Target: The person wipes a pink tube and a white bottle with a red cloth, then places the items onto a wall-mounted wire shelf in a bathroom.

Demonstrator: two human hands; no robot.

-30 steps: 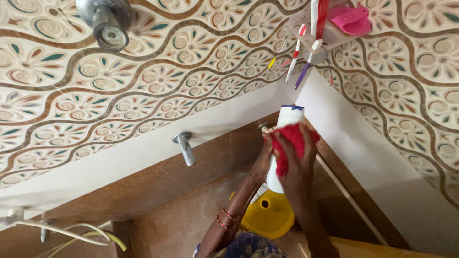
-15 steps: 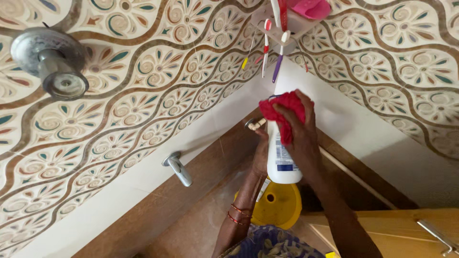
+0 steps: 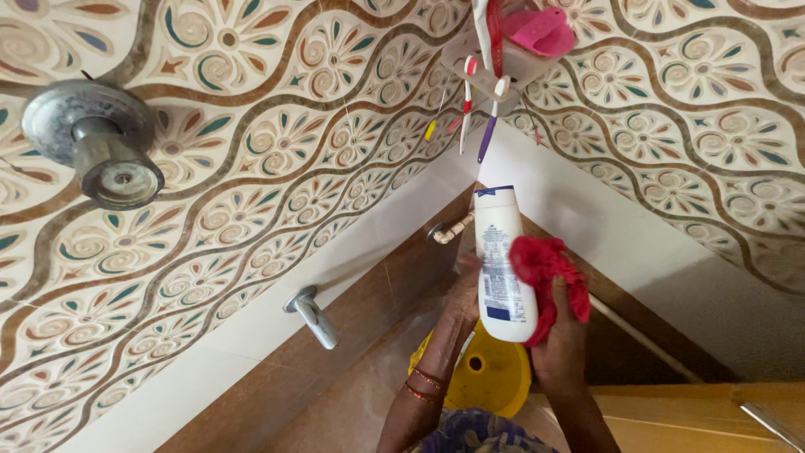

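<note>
A white plastic bottle [image 3: 501, 260] with a blue band stands upright in front of a tiled bathroom corner. My left hand [image 3: 464, 294] grips it from behind on its left side. My right hand [image 3: 560, 331] holds a red cloth [image 3: 543, 273] pressed against the bottle's right side. Bangles sit on my left wrist.
A corner rack [image 3: 511, 59] above holds toothbrushes and a pink item. A shower head [image 3: 101, 151] juts out at the left. Two wall taps [image 3: 312, 315] [image 3: 449, 231] stick out of the tiles. A yellow container [image 3: 495, 373] sits below, and a wooden door [image 3: 704, 419] is at the lower right.
The red cloth has slid from the bottle's top down to its right side, uncovering the cap end. The view has shifted slightly, with the shower head lower in frame.
</note>
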